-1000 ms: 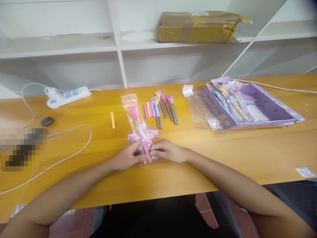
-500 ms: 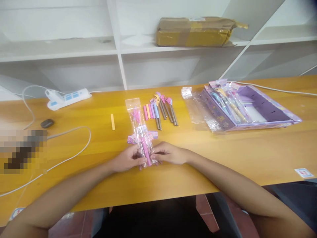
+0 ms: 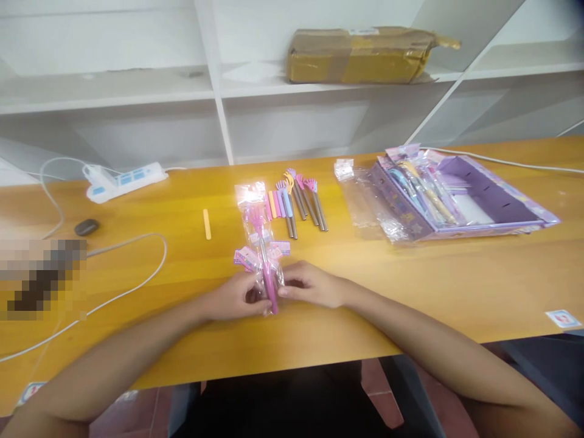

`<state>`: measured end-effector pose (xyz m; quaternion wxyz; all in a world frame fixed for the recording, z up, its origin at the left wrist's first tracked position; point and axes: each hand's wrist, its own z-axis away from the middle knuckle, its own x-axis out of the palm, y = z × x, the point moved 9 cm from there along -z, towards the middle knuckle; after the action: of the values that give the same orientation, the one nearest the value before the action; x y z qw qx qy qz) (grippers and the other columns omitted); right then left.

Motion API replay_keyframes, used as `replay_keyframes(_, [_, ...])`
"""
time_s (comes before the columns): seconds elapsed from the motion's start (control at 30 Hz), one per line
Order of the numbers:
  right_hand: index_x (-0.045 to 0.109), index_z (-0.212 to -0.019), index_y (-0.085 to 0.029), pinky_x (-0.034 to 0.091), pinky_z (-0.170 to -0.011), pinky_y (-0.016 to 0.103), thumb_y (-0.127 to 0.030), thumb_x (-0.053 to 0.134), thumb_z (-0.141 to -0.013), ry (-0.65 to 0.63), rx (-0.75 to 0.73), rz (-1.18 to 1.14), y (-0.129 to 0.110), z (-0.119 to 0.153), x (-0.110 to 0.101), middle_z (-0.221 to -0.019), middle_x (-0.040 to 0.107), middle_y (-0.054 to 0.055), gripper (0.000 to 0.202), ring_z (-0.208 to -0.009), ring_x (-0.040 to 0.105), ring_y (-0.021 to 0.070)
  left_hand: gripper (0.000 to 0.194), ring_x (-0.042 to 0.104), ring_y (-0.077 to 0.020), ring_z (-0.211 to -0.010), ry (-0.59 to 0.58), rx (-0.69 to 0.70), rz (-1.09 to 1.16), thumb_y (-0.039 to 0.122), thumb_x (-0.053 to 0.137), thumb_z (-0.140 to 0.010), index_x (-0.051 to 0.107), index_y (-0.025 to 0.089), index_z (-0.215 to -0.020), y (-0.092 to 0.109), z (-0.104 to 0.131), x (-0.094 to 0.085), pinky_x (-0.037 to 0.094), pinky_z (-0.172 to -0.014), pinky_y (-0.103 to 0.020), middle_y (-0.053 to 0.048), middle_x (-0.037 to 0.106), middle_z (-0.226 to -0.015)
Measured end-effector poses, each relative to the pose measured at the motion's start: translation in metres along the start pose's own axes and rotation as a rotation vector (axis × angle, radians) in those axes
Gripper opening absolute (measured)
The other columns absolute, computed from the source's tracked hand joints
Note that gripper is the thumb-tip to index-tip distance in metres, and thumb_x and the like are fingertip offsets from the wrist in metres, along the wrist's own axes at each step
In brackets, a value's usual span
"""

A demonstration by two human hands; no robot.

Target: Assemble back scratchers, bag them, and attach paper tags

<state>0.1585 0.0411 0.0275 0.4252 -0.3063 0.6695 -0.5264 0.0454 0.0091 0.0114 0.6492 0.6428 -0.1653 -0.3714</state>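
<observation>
A clear plastic bag (image 3: 250, 193) holds a pink claw-headed stick (image 3: 269, 274) with a pink handle, above the table's front part. My left hand (image 3: 239, 296) pinches the bag's lower left side by the handle. From the right, my right hand (image 3: 310, 284) closes its fingers on the bag's lower right edge. Small printed cards (image 3: 246, 258) lie under and beside the bag. Just behind are several claw-headed sticks (image 3: 314, 205) with metal shafts and several coloured tubes (image 3: 272, 204). A yellow tube (image 3: 207, 224) lies apart at the left.
At the right, a purple tray (image 3: 515, 213) holds bagged sticks, with clear bags (image 3: 365, 198) beside it. A white power strip (image 3: 130, 181), cables and a dark oval object (image 3: 86, 227) are at the left. A taped carton (image 3: 360, 56) sits on the shelf.
The bag with the pink stick has tilted more upright, and its lower end has come slightly nearer to me. Both hands remain at the bag's lower end.
</observation>
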Motion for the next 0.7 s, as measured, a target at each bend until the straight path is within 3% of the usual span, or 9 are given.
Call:
replay_keyframes(0.17, [0.062,-0.112,-0.016,0.049,-0.062,0.023,-0.063,0.065,-0.102,0.188,0.094,-0.252,0.02,-0.001,-0.005,-0.083,0.062,0.0,0.048,-0.067,0.056,0.0104,0.019,0.064,-0.0175,-0.066,-0.113,0.157,-0.287,0.039,0.07,-0.099,0.071,0.022,-0.09,0.022,-0.001,0.015,0.05,-0.063,-0.029,-0.003,0.072,-0.075])
replay_keyframes(0.27, [0.063,-0.103,-0.014,0.048,-0.057,0.02,-0.061,0.071,-0.098,0.178,0.15,-0.371,0.025,-0.003,-0.002,-0.079,0.061,-0.001,0.048,-0.062,0.055,0.0081,0.026,0.062,-0.0198,-0.069,-0.121,0.239,-0.39,0.044,0.076,-0.096,0.071,0.023,-0.082,0.03,0.001,0.02,0.048,-0.068,-0.032,-0.003,0.069,-0.069])
replay_keyframes(0.33, [0.065,-0.101,-0.013,0.048,-0.054,0.019,-0.058,0.077,-0.095,0.126,0.19,-0.408,0.026,-0.003,0.001,-0.077,0.062,-0.001,0.047,-0.059,0.055,0.0068,0.028,0.06,-0.0181,-0.066,-0.115,0.189,-0.337,0.046,0.07,-0.1,0.07,0.022,-0.086,0.024,0.001,0.017,0.046,-0.067,-0.031,-0.002,0.068,-0.07])
replay_keyframes(0.4, [0.066,-0.099,-0.012,0.048,-0.051,0.018,-0.054,0.08,-0.092,0.026,0.237,-0.44,0.024,-0.001,0.008,-0.075,0.065,-0.001,0.045,-0.055,0.055,0.0062,0.032,0.06,-0.0163,-0.066,-0.016,0.1,-0.182,0.047,0.059,-0.107,0.066,0.021,-0.09,0.014,0.001,0.005,0.045,-0.065,-0.029,-0.001,0.067,-0.074])
replay_keyframes(0.47, [0.067,-0.095,-0.011,0.048,-0.049,0.018,-0.051,0.081,-0.092,-0.117,0.29,-0.457,0.02,0.002,0.021,-0.071,0.066,-0.001,0.042,-0.053,0.057,0.0067,0.029,0.061,-0.0153,-0.07,0.181,0.044,0.028,0.047,0.054,-0.11,0.061,0.02,-0.101,0.002,0.001,-0.014,0.048,-0.066,-0.027,-0.001,0.066,-0.082])
replay_keyframes(0.57, [0.069,-0.096,-0.011,0.051,-0.05,0.017,-0.049,0.078,-0.095,-0.257,0.342,-0.444,0.014,0.008,0.036,-0.072,0.069,0.001,0.039,-0.054,0.061,0.0074,0.03,0.061,-0.0132,-0.073,0.447,0.061,0.258,0.045,0.063,-0.106,0.053,0.022,-0.122,-0.012,0.004,-0.036,0.053,-0.07,-0.027,-0.001,0.063,-0.097])
replay_keyframes(0.7, [0.071,-0.099,-0.011,0.055,-0.057,0.018,-0.047,0.073,-0.099,-0.28,0.309,-0.383,0.007,0.008,0.044,-0.078,0.071,0.003,0.036,-0.058,0.062,0.0068,0.039,0.067,-0.0175,-0.102,0.551,0.135,0.276,0.034,0.072,-0.101,0.054,0.025,-0.134,-0.017,0.004,-0.041,0.056,-0.095,-0.033,-0.006,0.065,-0.12])
